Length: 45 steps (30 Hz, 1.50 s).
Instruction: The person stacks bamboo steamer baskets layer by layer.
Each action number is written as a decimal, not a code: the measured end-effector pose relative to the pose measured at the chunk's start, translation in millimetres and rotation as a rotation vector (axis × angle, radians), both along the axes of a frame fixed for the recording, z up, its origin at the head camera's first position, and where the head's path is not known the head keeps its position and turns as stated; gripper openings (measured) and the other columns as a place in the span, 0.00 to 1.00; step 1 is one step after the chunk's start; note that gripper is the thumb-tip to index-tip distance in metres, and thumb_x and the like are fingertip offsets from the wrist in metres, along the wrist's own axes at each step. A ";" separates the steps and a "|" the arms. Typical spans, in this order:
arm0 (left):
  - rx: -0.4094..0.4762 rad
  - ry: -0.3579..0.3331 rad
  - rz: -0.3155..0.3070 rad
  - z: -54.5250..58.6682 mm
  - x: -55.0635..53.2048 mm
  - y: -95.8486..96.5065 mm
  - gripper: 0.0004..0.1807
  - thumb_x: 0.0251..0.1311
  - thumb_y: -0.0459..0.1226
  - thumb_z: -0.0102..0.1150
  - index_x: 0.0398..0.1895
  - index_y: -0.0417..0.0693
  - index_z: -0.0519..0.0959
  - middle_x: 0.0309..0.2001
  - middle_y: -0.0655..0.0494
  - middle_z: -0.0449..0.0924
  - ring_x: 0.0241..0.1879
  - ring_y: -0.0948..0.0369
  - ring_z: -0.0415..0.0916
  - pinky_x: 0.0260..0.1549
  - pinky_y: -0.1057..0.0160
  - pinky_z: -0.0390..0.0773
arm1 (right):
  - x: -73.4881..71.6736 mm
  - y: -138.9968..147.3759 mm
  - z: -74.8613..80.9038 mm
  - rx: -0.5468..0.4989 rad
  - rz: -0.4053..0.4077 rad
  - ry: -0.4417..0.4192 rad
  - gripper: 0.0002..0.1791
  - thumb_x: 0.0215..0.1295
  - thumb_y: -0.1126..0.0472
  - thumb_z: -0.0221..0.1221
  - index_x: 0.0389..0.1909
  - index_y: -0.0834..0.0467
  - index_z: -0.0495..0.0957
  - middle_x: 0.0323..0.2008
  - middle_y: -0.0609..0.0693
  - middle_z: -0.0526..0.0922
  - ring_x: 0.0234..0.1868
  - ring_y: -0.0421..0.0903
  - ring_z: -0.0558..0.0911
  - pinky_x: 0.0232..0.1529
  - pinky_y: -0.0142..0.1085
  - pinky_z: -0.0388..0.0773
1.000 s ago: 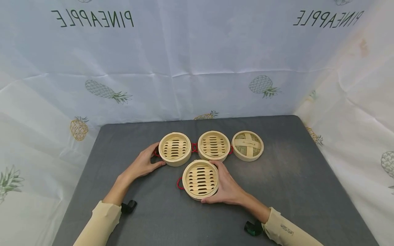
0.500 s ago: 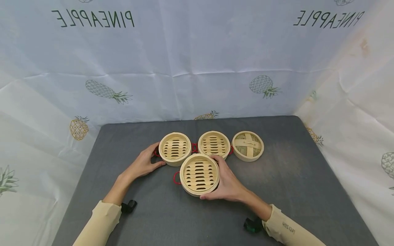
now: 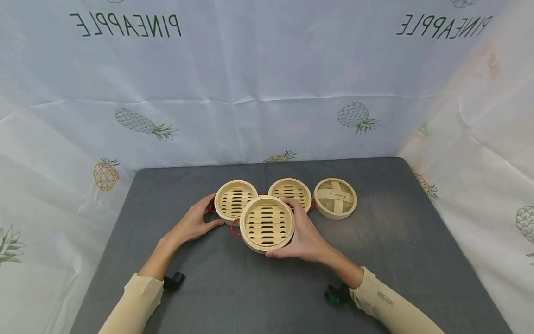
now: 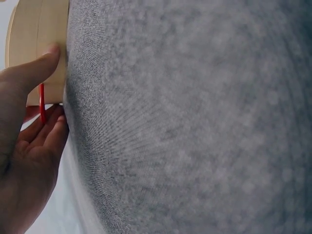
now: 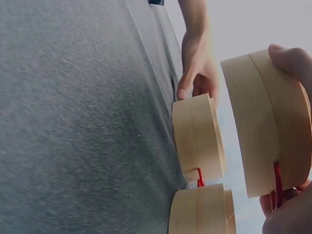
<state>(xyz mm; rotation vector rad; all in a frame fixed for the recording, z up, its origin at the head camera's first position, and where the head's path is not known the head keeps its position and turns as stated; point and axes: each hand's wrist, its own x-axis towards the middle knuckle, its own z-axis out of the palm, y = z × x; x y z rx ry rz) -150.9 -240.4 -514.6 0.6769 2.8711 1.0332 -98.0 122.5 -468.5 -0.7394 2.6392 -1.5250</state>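
My right hand (image 3: 306, 239) grips a round bamboo steamer basket (image 3: 267, 225) by its right side, thumb in front and fingers behind. In the right wrist view this basket (image 5: 258, 126) is raised off the table and tilted. It partly covers two more baskets in the head view. The left basket (image 3: 233, 199) stands on the table with my left hand (image 3: 196, 220) around its left side. Its thumb lies on the wall (image 4: 44, 34) in the left wrist view, near a red handle (image 4: 42, 102). Behind the raised one stands another basket (image 3: 289, 188).
A woven bamboo lid (image 3: 335, 198) lies right of the back basket on the dark grey table (image 3: 233, 292). A pale curtain (image 3: 267, 69) with pineapple prints hangs behind the table and along its sides.
My right hand has lifted its steamer basket and carried it away from me and slightly left, over the front of the two standing baskets. My left hand stays in place.
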 end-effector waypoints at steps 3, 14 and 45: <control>-0.002 0.000 0.002 0.3 0.3 0.2 0.48 0.63 0.38 0.80 0.82 0.36 0.63 0.74 0.35 0.74 0.70 0.41 0.78 0.63 0.40 0.84 | -3.6 -2.2 2.0 -0.004 -0.001 -0.002 0.74 0.34 0.44 0.89 0.81 0.55 0.56 0.73 0.52 0.72 0.71 0.53 0.77 0.70 0.58 0.76; -0.008 -0.003 0.012 -0.5 0.7 0.2 0.48 0.63 0.38 0.80 0.82 0.35 0.63 0.74 0.34 0.73 0.70 0.40 0.78 0.63 0.40 0.83 | -17.9 -12.0 5.2 -0.024 -0.026 -0.004 0.73 0.35 0.45 0.89 0.81 0.57 0.57 0.74 0.54 0.70 0.74 0.55 0.73 0.74 0.60 0.72; 0.040 -0.007 -0.023 1.0 -0.1 -0.1 0.47 0.65 0.36 0.78 0.82 0.38 0.62 0.71 0.37 0.76 0.65 0.45 0.81 0.61 0.42 0.84 | -43.0 -39.2 7.2 -0.013 -0.081 -0.047 0.73 0.38 0.45 0.89 0.83 0.56 0.54 0.74 0.58 0.68 0.73 0.58 0.74 0.73 0.59 0.73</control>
